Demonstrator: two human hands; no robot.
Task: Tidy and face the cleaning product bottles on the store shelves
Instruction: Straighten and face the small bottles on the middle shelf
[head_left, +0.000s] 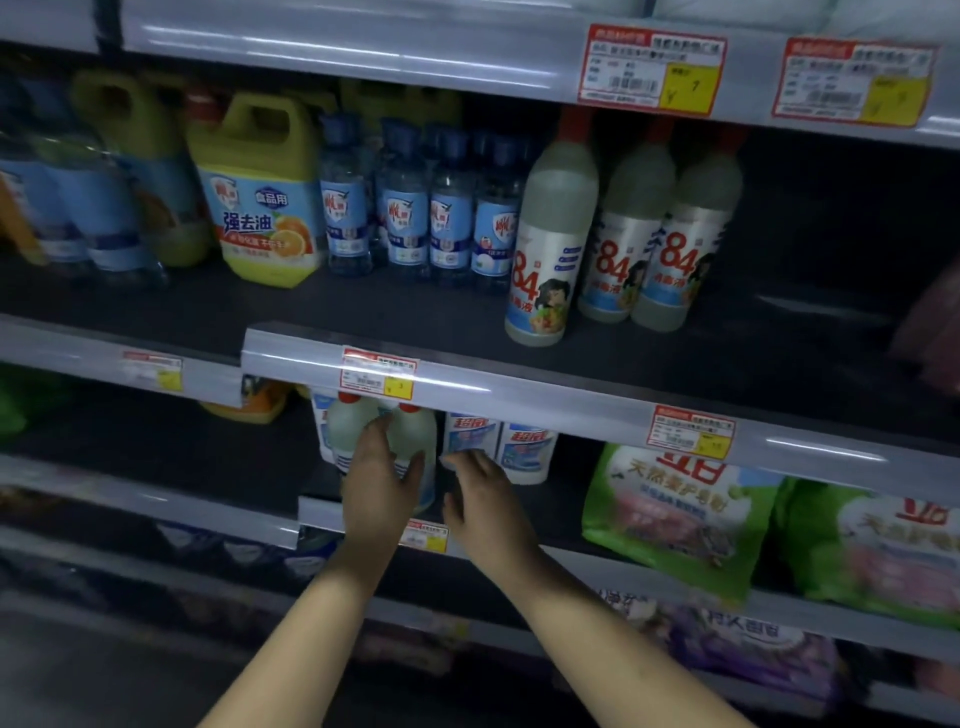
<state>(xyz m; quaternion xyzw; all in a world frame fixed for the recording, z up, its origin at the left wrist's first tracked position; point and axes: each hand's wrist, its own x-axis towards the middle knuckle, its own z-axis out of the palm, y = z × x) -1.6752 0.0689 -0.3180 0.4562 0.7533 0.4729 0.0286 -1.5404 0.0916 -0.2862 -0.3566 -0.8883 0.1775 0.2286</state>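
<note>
Two bare hands reaching into a dim store shelf among cleaning product bottles

Left hand (382, 475) spread flat against a pair of pale red-capped bottles (410, 441), fingers straight and pressing rather than curled, likely to steady or nudge the pair toward the shelf edge (519, 397). Right hand (480, 491) just beside it, fingers relaxed and apart, tips touching the base of two white blue-labelled bottles (498, 447), holding nothing, probably about to square them up. Hands close together but not touching. Above both hands, one shelf up: three tall "84" bottles (618, 244), the nearest pulled forward of the others, labels facing out; small clear blue-capped bottles (415, 208) and a yellow jug (260, 202) up to the left. Green bags (675, 514) to the right of the right hand
</note>
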